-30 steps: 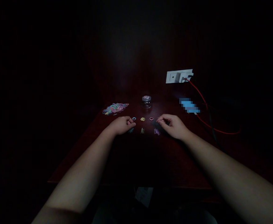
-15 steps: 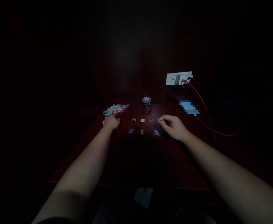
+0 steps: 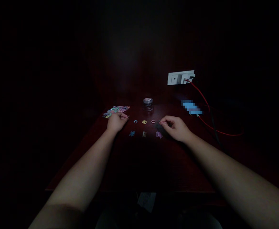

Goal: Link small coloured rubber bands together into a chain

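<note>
My left hand [image 3: 117, 122] is closed in a pinch at the near right edge of a mixed pile of coloured bands and clips [image 3: 115, 110]; a tiny item shows at its fingertips, too small to name. My right hand [image 3: 174, 127] is pinched too, just right of a pink ring [image 3: 153, 121], and what it holds is too small to make out. Left of the pink ring lie a yellow ring-shaped bunch [image 3: 144, 122] and a blue ring [image 3: 135, 121]. Nearer me are small groups of blue [image 3: 132, 133], yellowish [image 3: 144, 134] and purple [image 3: 159, 135] clip-like pieces.
A clear lidded jar [image 3: 148, 104] stands behind the rings on the dark red table [image 3: 130, 168]. A blurred-out blue device [image 3: 191, 107] lies at the right, its red cable [image 3: 201, 95] running near a white wall socket [image 3: 175, 78]. Something pale [image 3: 147, 201] shows below the table edge.
My left hand has moved right from the pile's near edge, and its fingers now point right in a pinch. My right hand has stayed by the pink ring. The view has shifted slightly.
</note>
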Demonstrator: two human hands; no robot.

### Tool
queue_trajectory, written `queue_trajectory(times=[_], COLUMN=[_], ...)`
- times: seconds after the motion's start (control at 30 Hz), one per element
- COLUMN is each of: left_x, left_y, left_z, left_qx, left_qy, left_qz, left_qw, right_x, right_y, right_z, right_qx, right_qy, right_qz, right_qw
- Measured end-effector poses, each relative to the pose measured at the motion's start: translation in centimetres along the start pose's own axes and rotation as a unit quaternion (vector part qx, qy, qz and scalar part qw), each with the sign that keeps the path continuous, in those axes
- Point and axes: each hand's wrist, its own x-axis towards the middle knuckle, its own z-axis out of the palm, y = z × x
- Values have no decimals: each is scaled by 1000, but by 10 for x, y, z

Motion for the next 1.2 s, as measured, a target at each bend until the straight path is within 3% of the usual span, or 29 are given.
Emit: queue_trajectory(times=[0.1, 0.17, 0.27, 0.37, 0.57, 1.2], left_x=[-17, -32, -51, -62, -65, -62], left_y=[28, 48, 71, 81, 84, 79], left_z=[7, 12, 17, 19, 18, 22], left_qx=[-97, -105, -99, -101, -86, -115], left_qy=[-10, -29, -60, -95, -88, -113], left_qz=[113, 175, 231, 257, 271, 263], left_qw=[989, 979, 966, 956, 955, 951], right_x=[0, 0, -1, -1, -4, -4], right_y=[-4, -6, -8, -7, -8, -8], right_z=[2, 4, 6, 8, 7, 5], right_qx=[7, 26, 55, 62, 91, 91], right_qy=[-10, -25, -40, -44, -102, -107], right_qz=[8, 17, 32, 37, 18, 30], right_qw=[1000, 999, 997, 996, 990, 990])
